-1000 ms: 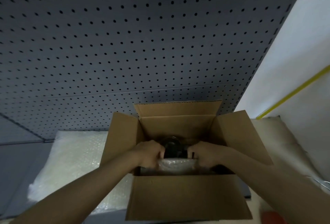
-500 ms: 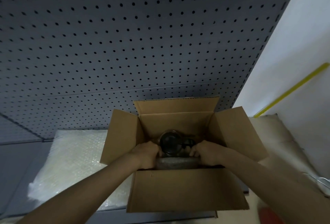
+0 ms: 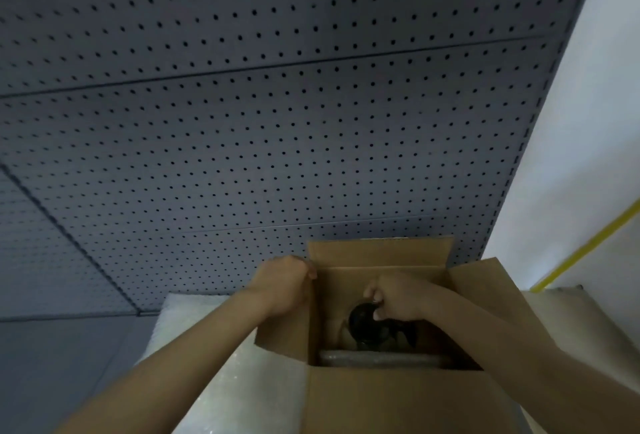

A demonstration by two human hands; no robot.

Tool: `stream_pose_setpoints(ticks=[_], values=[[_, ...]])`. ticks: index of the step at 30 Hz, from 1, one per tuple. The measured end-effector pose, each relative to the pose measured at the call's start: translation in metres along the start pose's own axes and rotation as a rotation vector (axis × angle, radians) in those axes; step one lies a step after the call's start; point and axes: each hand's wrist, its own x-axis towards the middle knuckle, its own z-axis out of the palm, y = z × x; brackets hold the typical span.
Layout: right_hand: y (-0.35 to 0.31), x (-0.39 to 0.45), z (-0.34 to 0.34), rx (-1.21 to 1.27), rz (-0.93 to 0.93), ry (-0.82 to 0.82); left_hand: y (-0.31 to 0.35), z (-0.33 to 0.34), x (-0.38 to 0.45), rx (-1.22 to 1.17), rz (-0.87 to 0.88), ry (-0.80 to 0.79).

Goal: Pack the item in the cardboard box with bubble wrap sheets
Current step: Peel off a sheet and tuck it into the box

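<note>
An open cardboard box (image 3: 398, 402) stands in front of me with all its flaps up. Deep inside lies a round black item (image 3: 362, 321), partly in shadow. A rolled bubble wrap sheet (image 3: 377, 359) is wedged along the near inner wall, just in front of the item. My right hand (image 3: 394, 298) reaches into the box and its fingers grip the top of the black item. My left hand (image 3: 282, 286) is outside the cavity, closed over the top edge of the box's left flap (image 3: 284, 340).
A stack of bubble wrap sheets (image 3: 242, 381) lies on the surface left of the box. A grey pegboard wall (image 3: 277, 122) rises behind. A white wall with a yellow stripe (image 3: 585, 253) stands to the right, with a pale cushion-like pad (image 3: 571, 316) below it.
My left hand came out of the box and took hold of the left flap. My right hand shifted from the bubble wrap roll onto the black item. The view tilted upward.
</note>
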Motion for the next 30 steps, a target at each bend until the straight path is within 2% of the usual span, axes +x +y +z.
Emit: stream_pose_setpoints(ticks=[9,17,22,27,30], values=[[-0.122,0.039,0.01,0.001,-0.029,0.287,-0.134,-0.022,-0.055,0.07,-0.119,0.062],[-0.243,0.073,0.04,-0.05,-0.045,0.338,-0.258,-0.003,-0.113,0.094,-0.133,-0.072],[-0.268,0.098,0.078,0.028,-0.046,0.23,-0.279,0.035,-0.116,0.038,-0.142,-0.161],[-0.25,0.128,0.131,-0.097,0.099,0.102,-0.273,0.093,-0.106,-0.03,-0.132,-0.244],[-0.227,0.138,0.166,-0.114,0.208,-0.03,-0.263,0.133,-0.1,-0.074,-0.105,-0.299]])
